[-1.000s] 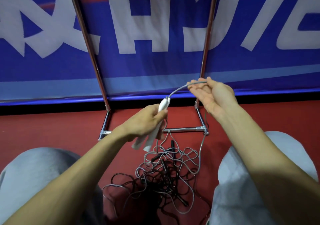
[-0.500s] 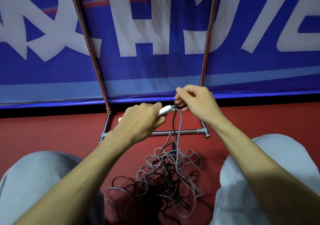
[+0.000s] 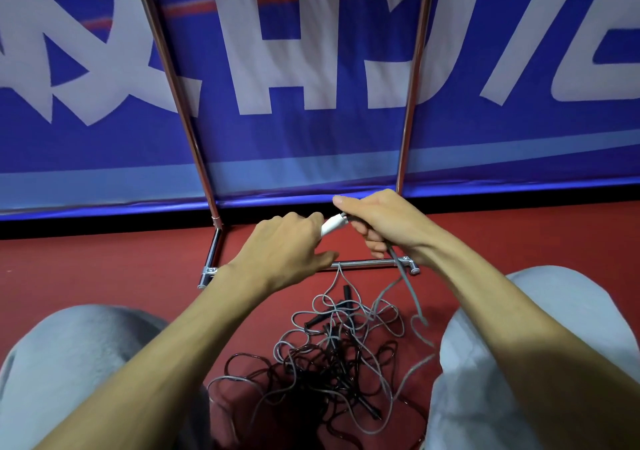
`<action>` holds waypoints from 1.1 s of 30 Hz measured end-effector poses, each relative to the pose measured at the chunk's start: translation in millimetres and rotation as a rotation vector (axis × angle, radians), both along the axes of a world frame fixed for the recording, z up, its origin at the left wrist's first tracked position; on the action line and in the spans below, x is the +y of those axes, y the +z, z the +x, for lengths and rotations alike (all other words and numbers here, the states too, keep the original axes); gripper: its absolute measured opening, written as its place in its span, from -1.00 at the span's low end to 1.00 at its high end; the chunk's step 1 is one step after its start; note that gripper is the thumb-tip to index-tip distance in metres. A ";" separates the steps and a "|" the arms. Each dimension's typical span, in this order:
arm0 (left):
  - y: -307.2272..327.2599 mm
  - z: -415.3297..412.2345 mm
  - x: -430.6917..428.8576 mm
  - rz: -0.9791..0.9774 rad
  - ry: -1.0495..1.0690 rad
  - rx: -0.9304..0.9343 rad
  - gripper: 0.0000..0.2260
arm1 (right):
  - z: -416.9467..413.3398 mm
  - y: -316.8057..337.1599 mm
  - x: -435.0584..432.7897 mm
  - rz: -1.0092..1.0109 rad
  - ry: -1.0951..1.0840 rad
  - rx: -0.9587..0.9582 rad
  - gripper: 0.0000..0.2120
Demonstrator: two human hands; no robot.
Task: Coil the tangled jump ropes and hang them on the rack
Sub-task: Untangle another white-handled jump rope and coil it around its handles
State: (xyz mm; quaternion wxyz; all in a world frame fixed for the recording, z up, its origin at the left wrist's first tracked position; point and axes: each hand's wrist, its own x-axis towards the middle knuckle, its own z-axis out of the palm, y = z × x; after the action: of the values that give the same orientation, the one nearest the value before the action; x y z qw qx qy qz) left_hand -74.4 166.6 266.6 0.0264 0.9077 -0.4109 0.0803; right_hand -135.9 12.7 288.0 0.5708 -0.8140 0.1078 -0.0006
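Note:
My left hand [image 3: 287, 245] grips the white handle [image 3: 331, 225] of a grey jump rope, only the handle's tip showing. My right hand [image 3: 377, 222] is curled round the grey rope [image 3: 408, 287] right where it leaves the handle; the rope hangs from it down to the floor. A tangle of grey and black jump ropes [image 3: 332, 356] lies on the red floor between my knees. The chrome rack [image 3: 370, 263] stands just beyond, its two uprights rising against the banner.
A blue banner with large white letters [image 3: 311, 68] hangs behind the rack. My knees in grey trousers [image 3: 79, 352] flank the tangle on both sides. Red floor [image 3: 104, 262] stretches left of the rack's foot.
My right hand came from stretching the rope out to the right back to the handle tip, then slid down onto the rope. My left hand turned the handle level and moved slightly away from me.

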 end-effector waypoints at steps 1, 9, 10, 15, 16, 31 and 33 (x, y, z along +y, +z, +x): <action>-1.0 0.3 0.1 -0.006 0.002 -0.003 -0.66 | -0.5 -0.5 0.2 0.016 0.014 0.014 -0.55; -6.8 2.0 -1.4 -0.201 0.005 0.271 -0.63 | 1.8 -3.6 1.5 -0.033 -0.003 -0.054 -0.66; -6.6 2.1 -2.9 -0.276 -0.004 0.313 -0.64 | 3.3 -3.3 0.8 0.015 -0.050 -0.073 -0.66; -5.3 1.9 -3.7 -0.450 -0.031 0.434 -0.83 | 9.1 -2.1 -15.0 0.399 -0.364 -0.181 -0.68; -5.8 2.0 -3.1 -0.453 -0.018 0.441 -0.85 | 8.9 -1.6 -17.8 0.428 -0.393 -0.206 -0.68; 6.0 1.5 -7.5 -0.632 0.108 0.365 -0.63 | 3.9 7.7 -12.0 0.168 -0.332 -0.359 -0.52; 10.5 4.9 -8.6 -0.827 0.188 0.557 -0.63 | 4.9 5.4 -9.7 0.032 -0.238 -0.326 -0.53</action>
State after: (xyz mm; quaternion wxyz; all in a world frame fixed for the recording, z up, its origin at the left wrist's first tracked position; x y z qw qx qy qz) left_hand -69.4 158.0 277.1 0.4849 0.8414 -0.2387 -0.0068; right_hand -131.0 3.0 293.4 0.5893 -0.7756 0.1095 -0.1983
